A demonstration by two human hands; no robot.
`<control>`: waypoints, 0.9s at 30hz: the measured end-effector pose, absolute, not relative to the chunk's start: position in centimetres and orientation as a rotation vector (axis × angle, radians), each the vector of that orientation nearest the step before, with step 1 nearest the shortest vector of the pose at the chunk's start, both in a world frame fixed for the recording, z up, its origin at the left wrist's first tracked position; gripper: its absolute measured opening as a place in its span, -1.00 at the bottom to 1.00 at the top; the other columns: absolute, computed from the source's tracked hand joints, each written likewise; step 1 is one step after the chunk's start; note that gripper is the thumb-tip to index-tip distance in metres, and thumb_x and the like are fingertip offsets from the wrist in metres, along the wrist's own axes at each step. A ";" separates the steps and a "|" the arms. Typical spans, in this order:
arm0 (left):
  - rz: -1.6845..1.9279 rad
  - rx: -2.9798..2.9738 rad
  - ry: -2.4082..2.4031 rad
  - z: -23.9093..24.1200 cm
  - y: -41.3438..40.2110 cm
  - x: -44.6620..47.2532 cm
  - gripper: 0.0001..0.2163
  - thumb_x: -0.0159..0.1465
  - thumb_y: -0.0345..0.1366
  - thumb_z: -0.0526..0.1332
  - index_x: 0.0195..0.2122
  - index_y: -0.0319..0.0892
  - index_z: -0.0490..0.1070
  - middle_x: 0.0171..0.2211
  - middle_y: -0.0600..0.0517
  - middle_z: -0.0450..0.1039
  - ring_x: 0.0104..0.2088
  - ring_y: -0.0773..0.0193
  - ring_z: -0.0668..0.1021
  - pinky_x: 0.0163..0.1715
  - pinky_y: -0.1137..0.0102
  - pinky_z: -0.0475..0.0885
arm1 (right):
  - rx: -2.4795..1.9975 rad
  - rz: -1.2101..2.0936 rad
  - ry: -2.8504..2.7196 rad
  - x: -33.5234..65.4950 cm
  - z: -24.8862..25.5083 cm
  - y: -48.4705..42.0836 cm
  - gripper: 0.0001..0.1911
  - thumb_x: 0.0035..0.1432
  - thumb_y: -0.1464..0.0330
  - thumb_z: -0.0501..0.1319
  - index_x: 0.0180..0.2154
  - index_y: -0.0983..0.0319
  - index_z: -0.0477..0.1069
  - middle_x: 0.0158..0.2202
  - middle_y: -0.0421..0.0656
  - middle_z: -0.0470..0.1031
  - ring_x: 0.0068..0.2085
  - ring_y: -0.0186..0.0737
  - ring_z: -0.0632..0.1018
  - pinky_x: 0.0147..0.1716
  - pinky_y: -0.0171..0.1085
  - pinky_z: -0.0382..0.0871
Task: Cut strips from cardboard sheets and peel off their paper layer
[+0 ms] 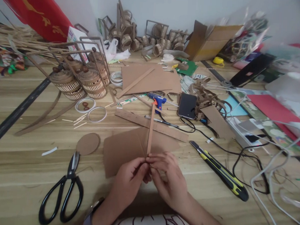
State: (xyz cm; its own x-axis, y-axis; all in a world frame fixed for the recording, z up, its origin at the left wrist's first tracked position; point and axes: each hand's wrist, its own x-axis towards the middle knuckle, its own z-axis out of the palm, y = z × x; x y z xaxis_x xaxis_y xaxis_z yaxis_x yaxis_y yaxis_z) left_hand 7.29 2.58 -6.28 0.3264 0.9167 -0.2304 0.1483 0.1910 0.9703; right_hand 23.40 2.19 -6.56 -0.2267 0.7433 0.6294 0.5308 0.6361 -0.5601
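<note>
Both my hands meet at the near end of a long thin brown cardboard strip [150, 129] that points away from me. My left hand [128, 181] pinches the strip's near end with thumb and fingers. My right hand [168, 179] is closed on the same end from the right. Under the strip lies a flat brown cardboard sheet [123, 149]. A cardboard disc [88, 144] rests to its left.
Black scissors [64, 192] lie at near left, a yellow-black utility knife [219, 170] at right. A blue glue gun [157, 100], phone [187, 105], cables [245, 157], a wooden ruler strip [151, 125], white rings [97, 114] and small woven baskets [78, 82] crowd the wooden table.
</note>
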 end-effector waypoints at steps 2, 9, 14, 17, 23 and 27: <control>0.739 1.229 1.143 -6.4 2.6 7.4 -0.62 0.34 0.00 0.09 -0.28 -0.22 0.51 -0.53 0.03 0.49 -0.52 0.28 0.54 -0.48 0.47 0.44 | -1.013 0.275 -1.916 23.3 -6.6 2.3 -0.81 0.27 0.48 0.16 -0.10 0.13 0.36 -0.20 -0.13 0.64 -0.09 -0.17 0.64 -0.09 -0.12 0.46; 0.739 1.260 1.156 -6.6 2.4 7.7 -0.61 0.35 0.04 0.09 -0.34 -0.20 0.47 -0.56 0.02 0.49 -0.54 0.28 0.54 -0.51 0.47 0.43 | -1.047 0.154 -1.924 23.6 -7.1 2.5 -0.78 0.25 0.50 0.19 -0.10 0.11 0.41 -0.18 -0.18 0.66 -0.07 -0.18 0.63 -0.02 -0.12 0.42; 0.743 1.284 1.113 -6.3 2.1 7.8 -0.61 0.36 0.04 0.07 -0.37 -0.18 0.45 -0.55 0.01 0.51 -0.55 0.30 0.53 -0.52 0.50 0.42 | -1.122 0.105 -1.906 23.7 -7.1 2.1 -0.77 0.25 0.52 0.16 -0.11 0.10 0.39 -0.22 -0.22 0.67 -0.11 -0.22 0.65 0.05 -0.12 0.30; 0.748 1.309 1.098 -6.1 2.1 7.8 -0.62 0.37 0.01 0.06 -0.39 -0.17 0.43 -0.52 -0.01 0.53 -0.54 0.31 0.53 -0.51 0.50 0.42 | -1.140 0.114 -1.898 23.8 -7.0 2.1 -0.83 0.30 0.47 0.14 -0.13 0.09 0.37 -0.26 -0.21 0.67 -0.15 -0.19 0.66 0.00 -0.10 0.32; 0.751 1.256 1.083 -6.4 2.2 7.7 -0.63 0.34 0.01 0.11 -0.35 -0.20 0.46 -0.47 -0.03 0.56 -0.47 0.29 0.57 -0.43 0.49 0.45 | -1.125 0.147 -1.861 23.8 -6.9 2.2 -0.85 0.30 0.47 0.16 -0.16 0.10 0.38 -0.28 -0.25 0.67 -0.16 -0.22 0.66 -0.03 -0.12 0.34; 0.755 1.150 1.077 -6.8 2.3 7.7 -0.56 0.32 0.11 0.13 -0.29 -0.23 0.49 -0.49 -0.01 0.53 -0.48 0.28 0.56 -0.44 0.47 0.47 | -1.079 0.149 -1.898 23.7 -7.1 2.0 -0.83 0.30 0.47 0.16 -0.11 0.11 0.39 -0.24 -0.22 0.67 -0.15 -0.22 0.66 0.00 -0.10 0.33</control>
